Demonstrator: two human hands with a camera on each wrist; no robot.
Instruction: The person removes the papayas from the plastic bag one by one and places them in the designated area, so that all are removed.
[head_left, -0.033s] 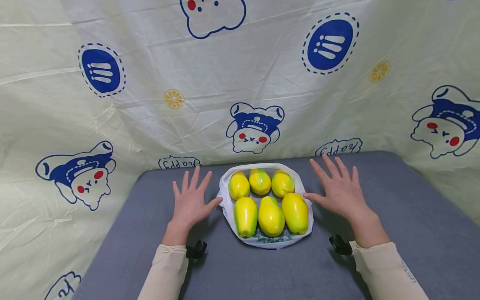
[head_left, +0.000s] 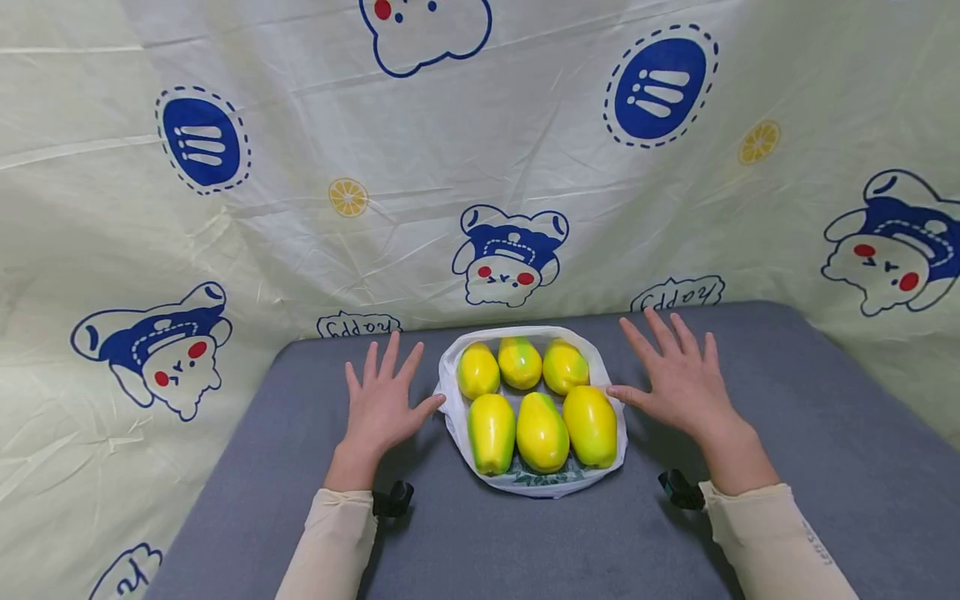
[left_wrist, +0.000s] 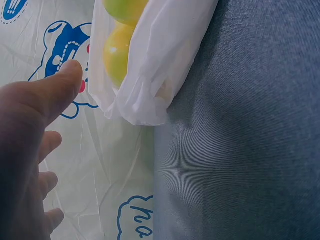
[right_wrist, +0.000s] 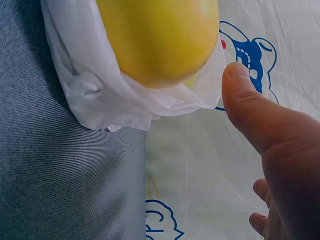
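behind hands point(head_left: 525, 400), backdrop cloth point(head_left: 480, 167) reads "happy" (upside down).

Six glossy yellow-green mango-shaped fruits point(head_left: 542, 432) lie in two rows of three on an open white plastic bag point(head_left: 450, 392), mid-desk.

Table point(head_left: 825, 467), grey fabric-covered, bearing one bag of fruit.
A white plastic bag point(head_left: 611, 454) lies opened flat at the middle of the far half, holding six yellow-green fruits point(head_left: 542, 432) in two rows of three. Left hand point(head_left: 382, 408) and right hand point(head_left: 678, 379) rest spread on the cloth either side, thumbs just beside the bag.
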